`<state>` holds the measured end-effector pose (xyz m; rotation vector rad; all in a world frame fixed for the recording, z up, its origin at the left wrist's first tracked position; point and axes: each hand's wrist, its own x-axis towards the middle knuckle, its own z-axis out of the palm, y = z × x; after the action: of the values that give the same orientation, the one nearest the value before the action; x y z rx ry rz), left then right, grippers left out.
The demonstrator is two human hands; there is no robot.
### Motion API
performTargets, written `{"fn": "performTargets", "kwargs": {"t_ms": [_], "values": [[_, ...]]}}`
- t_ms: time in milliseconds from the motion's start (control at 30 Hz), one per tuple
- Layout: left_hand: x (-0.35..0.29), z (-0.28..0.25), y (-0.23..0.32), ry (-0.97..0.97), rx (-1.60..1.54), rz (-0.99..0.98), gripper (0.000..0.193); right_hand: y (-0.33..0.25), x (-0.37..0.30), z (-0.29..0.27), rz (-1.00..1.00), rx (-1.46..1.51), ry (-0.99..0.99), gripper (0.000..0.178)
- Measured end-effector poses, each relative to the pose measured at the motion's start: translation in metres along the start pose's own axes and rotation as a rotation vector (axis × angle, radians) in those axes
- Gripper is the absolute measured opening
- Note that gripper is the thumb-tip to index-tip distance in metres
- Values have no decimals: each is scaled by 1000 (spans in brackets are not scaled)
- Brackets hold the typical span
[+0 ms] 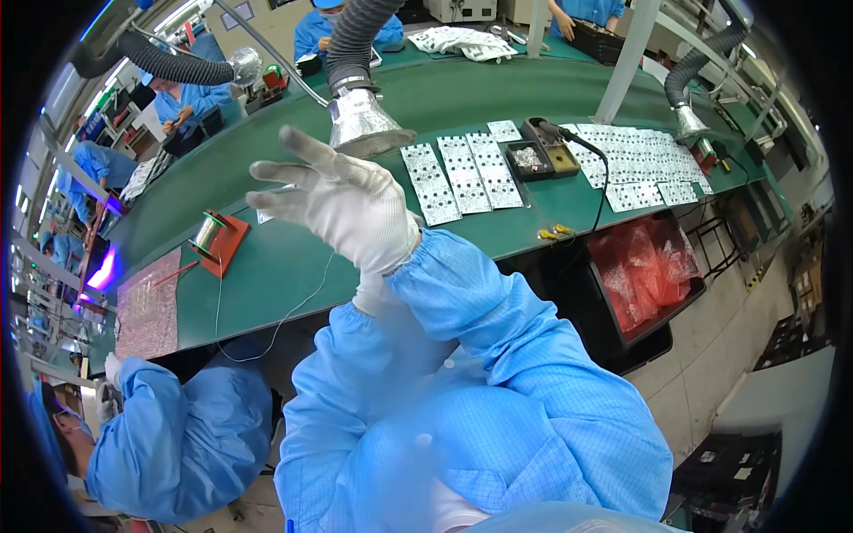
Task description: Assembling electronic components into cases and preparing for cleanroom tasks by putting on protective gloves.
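My right hand (342, 200), in a white glove, is raised over the green bench with its fingers spread. It holds nothing. The glove cuff meets the blue sleeve at the wrist. My left hand (371, 293), also white-gloved, is just behind and below the right wrist. Only its wrist part shows clearly and its fingers are hidden. Past the right hand, several white boards with dark dots (458, 178) lie in strips on the bench. A funnel-shaped extractor hood (364, 124) hangs just beyond the fingers. A solder wire reel on a red stand (218, 240) stands to the left.
A soldering iron (555, 133) rests in its holder beside a black tray (529, 162). More boards (635, 155) cover the right side. A red plastic-lined bin (644, 275) sits below the bench edge. Bubble wrap (149, 306) lies left, near a seated co-worker (191, 435).
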<state>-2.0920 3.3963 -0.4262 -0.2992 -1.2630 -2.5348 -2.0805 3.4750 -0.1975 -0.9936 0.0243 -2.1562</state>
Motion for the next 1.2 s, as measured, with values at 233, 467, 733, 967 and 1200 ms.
{"fn": "performTargets", "kwargs": {"t_ms": [233, 467, 733, 967, 1200], "values": [[-25, 79, 62, -544, 1352, 350, 48, -11, -3, 4, 175, 56, 79, 72], [-56, 116, 90, -131, 1888, 158, 20, -30, -16, -36, 313, -1273, 210, 65], [-60, 114, 89, -267, 1950, -10, 21, -14, -59, -74, -504, -2456, -333, 25], [-37, 83, 120, -50, 1998, 576, 30, -50, -105, -85, -70, -2461, 198, 24], [-12, 21, 94, 42, 2340, 188, 37, -67, -130, -106, 217, -2772, 227, 59]]}}
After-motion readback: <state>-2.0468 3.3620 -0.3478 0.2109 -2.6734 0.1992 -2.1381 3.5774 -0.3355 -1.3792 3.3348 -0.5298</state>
